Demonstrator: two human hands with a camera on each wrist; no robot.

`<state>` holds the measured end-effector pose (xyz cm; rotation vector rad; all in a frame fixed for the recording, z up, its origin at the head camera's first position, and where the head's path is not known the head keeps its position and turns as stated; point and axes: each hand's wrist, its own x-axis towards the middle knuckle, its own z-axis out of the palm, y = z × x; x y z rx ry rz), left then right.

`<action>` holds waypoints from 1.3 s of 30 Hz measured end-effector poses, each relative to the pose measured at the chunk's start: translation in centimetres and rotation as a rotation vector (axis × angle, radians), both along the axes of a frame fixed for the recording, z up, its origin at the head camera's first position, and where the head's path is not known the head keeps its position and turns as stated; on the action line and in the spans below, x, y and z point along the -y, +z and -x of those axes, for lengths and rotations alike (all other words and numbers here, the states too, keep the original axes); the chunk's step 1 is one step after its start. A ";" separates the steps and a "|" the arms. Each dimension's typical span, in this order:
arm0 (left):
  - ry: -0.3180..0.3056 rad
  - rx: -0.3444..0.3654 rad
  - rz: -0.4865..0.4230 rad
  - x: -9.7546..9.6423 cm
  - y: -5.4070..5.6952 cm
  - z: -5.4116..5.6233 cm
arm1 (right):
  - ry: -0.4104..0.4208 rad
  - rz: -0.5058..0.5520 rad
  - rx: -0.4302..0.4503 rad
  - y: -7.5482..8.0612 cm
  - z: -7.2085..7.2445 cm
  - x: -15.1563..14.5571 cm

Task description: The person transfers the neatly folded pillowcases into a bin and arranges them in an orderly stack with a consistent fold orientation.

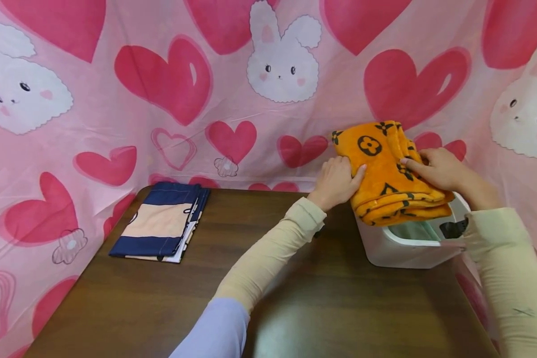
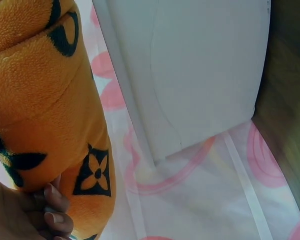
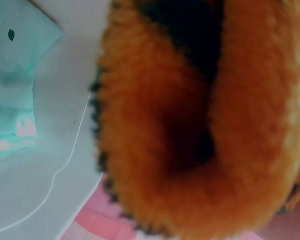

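A plush orange blanket [image 1: 373,171], dark-patterned and folded thick, is over the white bin [image 1: 398,253] at far right. Brown counter [image 1: 250,219] spans from the bin to a folded navy-and-cream cloth [image 1: 161,221] by the left edge. The left hand [image 1: 335,180] grips the blanket's left side; the right hand [image 1: 445,171], its right.

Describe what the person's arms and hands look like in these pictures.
The left hand and right hand wear no gloves. The left cream sleeve meets a lavender sleeve higher up; the right cream sleeve has small dark marks. Both cream sleeves end in cuffs.
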<state>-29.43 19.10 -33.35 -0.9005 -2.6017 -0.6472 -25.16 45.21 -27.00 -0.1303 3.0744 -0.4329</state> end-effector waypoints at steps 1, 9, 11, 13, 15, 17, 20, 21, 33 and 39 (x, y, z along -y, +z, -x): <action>-0.006 -0.001 0.002 -0.2 0.0 0.0 | -0.003 -0.005 -0.003 0.0 -0.1 -0.2; -0.030 0.004 0.034 -1.6 0.0 -0.2 | 0.000 -0.014 -0.025 0.1 -0.9 -1.4; -0.026 0.009 0.047 -1.8 0.1 -0.3 | 0.002 -0.011 -0.026 0.1 -1.1 -1.5; -0.024 0.008 0.060 -2.0 0.0 -0.4 | -0.003 0.000 -0.023 0.1 -1.3 -1.6; -0.022 -0.002 0.068 -2.3 0.0 -0.5 | -0.010 0.007 -0.026 0.1 -1.4 -1.7; -0.019 -0.018 0.075 -2.5 -0.1 -0.6 | -0.013 0.009 -0.036 0.1 -1.6 -1.8; -0.018 -0.046 0.084 -2.9 -0.2 -0.7 | -0.013 -0.017 -0.064 0.1 -1.7 -2.1; -0.020 -0.050 0.087 -3.0 -0.2 -0.7 | -0.013 -0.029 -0.068 0.1 -1.8 -2.2; -0.017 -0.039 0.120 -4.5 -0.4 -1.2 | -0.037 -0.093 -0.058 -0.1 -2.7 -3.4; -0.042 -0.053 0.120 -5.1 -0.8 -1.4 | -0.034 -0.111 -0.070 -0.4 -3.2 -3.9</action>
